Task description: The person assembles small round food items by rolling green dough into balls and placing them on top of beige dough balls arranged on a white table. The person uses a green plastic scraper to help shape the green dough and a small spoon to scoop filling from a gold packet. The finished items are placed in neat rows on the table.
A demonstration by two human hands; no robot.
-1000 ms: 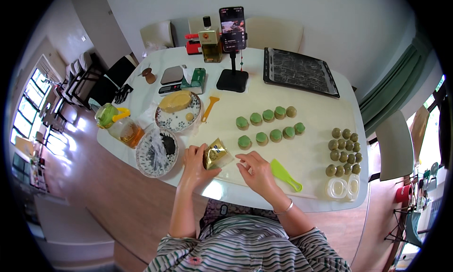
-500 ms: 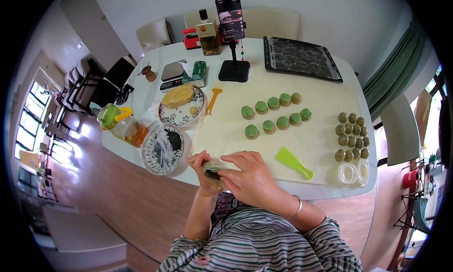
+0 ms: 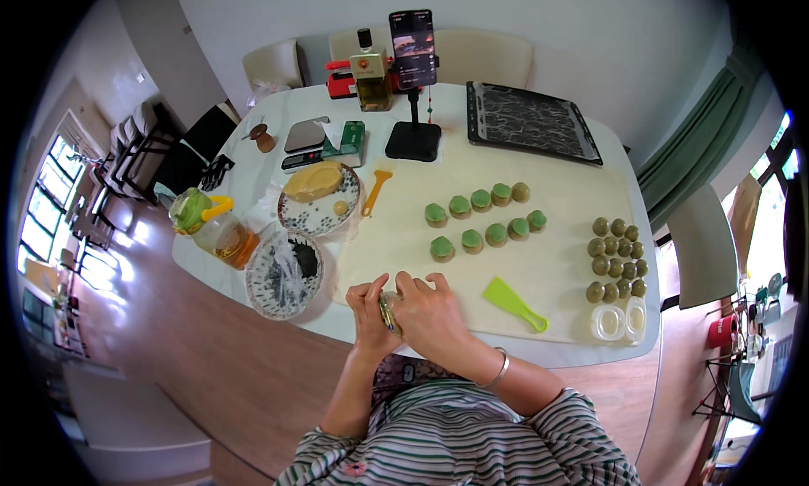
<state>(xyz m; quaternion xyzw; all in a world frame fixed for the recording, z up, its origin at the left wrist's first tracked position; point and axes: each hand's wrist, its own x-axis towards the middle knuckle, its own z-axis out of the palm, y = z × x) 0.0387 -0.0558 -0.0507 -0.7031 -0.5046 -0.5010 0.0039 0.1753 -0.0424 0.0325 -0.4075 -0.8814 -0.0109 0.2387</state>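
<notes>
One small packet (image 3: 388,314), lower centre, is gripped in the left hand (image 3: 369,322); the right hand (image 3: 434,319) curls against it, grip unclear; over-squeezing could spill any contents.

The left hand (image 3: 371,317) and the right hand (image 3: 428,317) are close together, with their fingers bent. The back of the right hand faces up. The left arm (image 3: 350,395) and right arm (image 3: 529,385) lean in toward each other.
</notes>
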